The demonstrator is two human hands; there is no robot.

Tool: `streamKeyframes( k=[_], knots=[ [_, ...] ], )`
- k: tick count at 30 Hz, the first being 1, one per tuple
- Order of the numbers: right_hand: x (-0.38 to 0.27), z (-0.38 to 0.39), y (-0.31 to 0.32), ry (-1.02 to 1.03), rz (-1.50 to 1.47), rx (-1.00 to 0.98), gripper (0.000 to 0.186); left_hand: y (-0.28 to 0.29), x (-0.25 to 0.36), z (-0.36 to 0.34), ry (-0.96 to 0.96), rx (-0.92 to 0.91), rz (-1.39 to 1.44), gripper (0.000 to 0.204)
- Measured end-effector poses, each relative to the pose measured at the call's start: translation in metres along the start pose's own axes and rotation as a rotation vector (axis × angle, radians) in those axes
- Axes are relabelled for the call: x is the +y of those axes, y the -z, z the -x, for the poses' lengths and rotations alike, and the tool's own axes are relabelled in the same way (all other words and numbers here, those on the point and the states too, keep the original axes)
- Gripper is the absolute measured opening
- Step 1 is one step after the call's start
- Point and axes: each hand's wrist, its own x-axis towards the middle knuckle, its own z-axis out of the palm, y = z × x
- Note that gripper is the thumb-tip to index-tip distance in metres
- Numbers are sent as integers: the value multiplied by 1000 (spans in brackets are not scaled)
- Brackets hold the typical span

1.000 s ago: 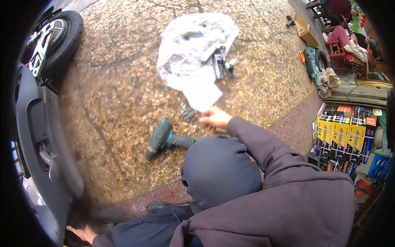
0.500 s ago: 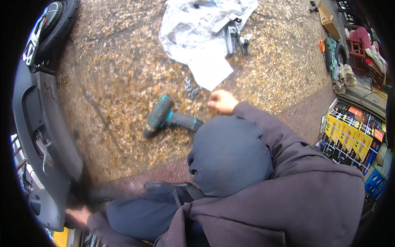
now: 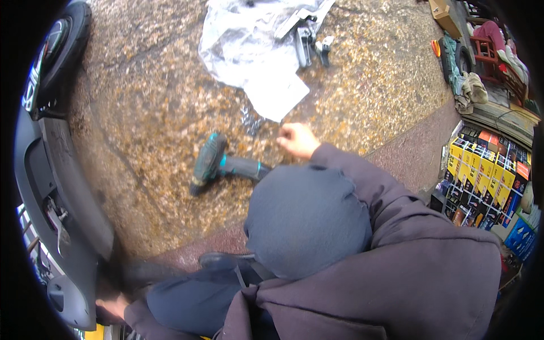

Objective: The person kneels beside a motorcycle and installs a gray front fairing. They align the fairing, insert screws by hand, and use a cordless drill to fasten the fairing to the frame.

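Observation:
My right hand [image 3: 298,140] hovers over or rests on the stony ground, its fingers curled in. Whether anything small is between them cannot be seen. Just left of it lie several small shiny metal pieces [image 3: 250,122], perhaps screws, beside a clear plastic bag [image 3: 226,68] with a white sheet [image 3: 276,96]. A black and teal cordless drill [image 3: 208,160] lies on its side, its handle end near my knee [image 3: 309,221]. At the lower left, my left hand [image 3: 115,306] is at the lower end of a large grey plastic body panel [image 3: 31,215]; its fingers are hidden and blurred.
Silver and black brackets [image 3: 303,45] lie on the bag's right side. A wheel with a black tyre [image 3: 71,56] stands at the upper left. Yellow and black boxes [image 3: 476,173] are stacked at the right, with a red chair [image 3: 486,51] and cloths [image 3: 471,93] beyond.
The view has shifted slightly, so the drill, bag and brackets appear further left. My right hand stays curled by the small metal pieces, and my left hand stays at the grey panel.

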Motion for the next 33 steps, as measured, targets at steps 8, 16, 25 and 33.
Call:
streamKeyframes(
  k=[8,16,25,33],
  knots=[
    [-6,-54,66,11,-135,574,20,0,5,8,183,-25,101,69],
    [-69,-129,93,416,410,619,45,4,-1,-22,127,-93,222,58],
    [-103,-197,146,124,667,376,72,6,-5,-21,39,-169,216,70],
    [-99,-181,136,76,877,184,83,26,-24,-75,34,-155,269,74]
  ],
)
